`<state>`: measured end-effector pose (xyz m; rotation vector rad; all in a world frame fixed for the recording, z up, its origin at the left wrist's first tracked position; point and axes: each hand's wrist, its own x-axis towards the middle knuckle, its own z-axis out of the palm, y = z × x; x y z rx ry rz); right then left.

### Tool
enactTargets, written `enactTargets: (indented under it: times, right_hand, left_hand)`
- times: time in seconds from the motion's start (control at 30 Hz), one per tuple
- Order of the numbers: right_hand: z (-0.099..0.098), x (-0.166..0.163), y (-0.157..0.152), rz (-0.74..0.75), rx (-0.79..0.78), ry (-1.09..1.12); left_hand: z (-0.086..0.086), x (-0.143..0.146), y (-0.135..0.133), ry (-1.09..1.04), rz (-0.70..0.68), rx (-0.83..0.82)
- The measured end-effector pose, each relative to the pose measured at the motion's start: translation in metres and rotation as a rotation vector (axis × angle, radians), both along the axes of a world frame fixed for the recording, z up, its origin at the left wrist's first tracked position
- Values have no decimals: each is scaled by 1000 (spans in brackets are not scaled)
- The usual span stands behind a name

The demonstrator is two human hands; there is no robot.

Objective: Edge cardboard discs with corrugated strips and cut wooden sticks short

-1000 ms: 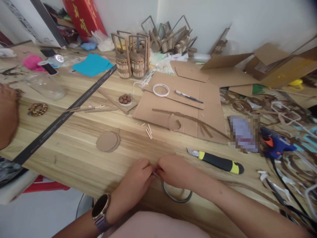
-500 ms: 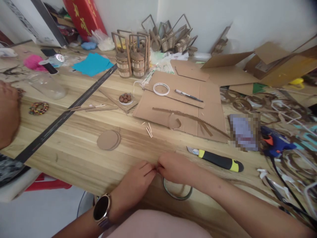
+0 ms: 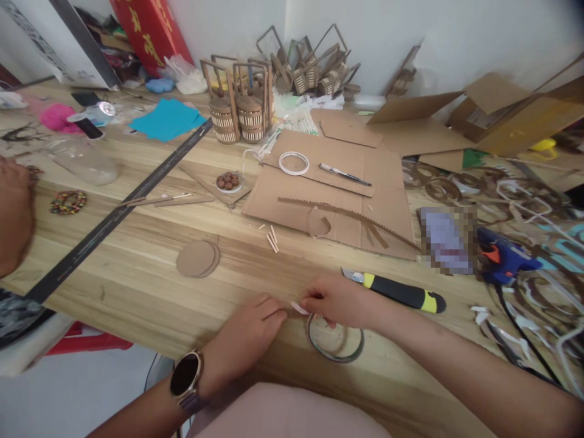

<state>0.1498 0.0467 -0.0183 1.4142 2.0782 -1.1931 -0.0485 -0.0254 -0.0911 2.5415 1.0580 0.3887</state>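
My left hand (image 3: pixel 250 331), with a watch (image 3: pixel 185 374) on its wrist, rests on the near edge of the wooden table (image 3: pixel 137 292). Its fingers are pressed together on something thin that I cannot make out. My right hand (image 3: pixel 340 301) lies just to the right, pinching a small white strip (image 3: pixel 298 308) that points toward the left fingertips. A grey roll of tape (image 3: pixel 335 350) lies flat under and in front of my right hand. A yellow and black utility knife (image 3: pixel 401 294) lies right behind that hand.
Stacked cardboard discs (image 3: pixel 197 258), short sticks (image 3: pixel 272 240) and a long black ruler (image 3: pixel 118 213) lie to the left. Behind are a flat cardboard sheet (image 3: pixel 328 194), small wooden baskets (image 3: pixel 237 109) and a blue glue gun (image 3: pixel 502 258). Another person's hand (image 3: pixel 13 213) shows at the left edge.
My right hand has moved right and slightly away from my left hand, drawing out the white strip. More of the tape roll shows. The left hand stayed almost still.
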Motion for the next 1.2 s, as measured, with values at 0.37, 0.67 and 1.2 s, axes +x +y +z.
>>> enactTargets:
  times: [0.37,0.67,1.2]
  right_hand:
    - [-1,-15,-1,88,86,11]
    - [2,-32,2,250,99,-71]
    - [16,-43,3,380,108,-216]
  left_hand:
    - [4,4,-1,-82,255,-203]
    - [5,2,-1,-62,206,-174]
    - [5,0,-2,-114,179,-97]
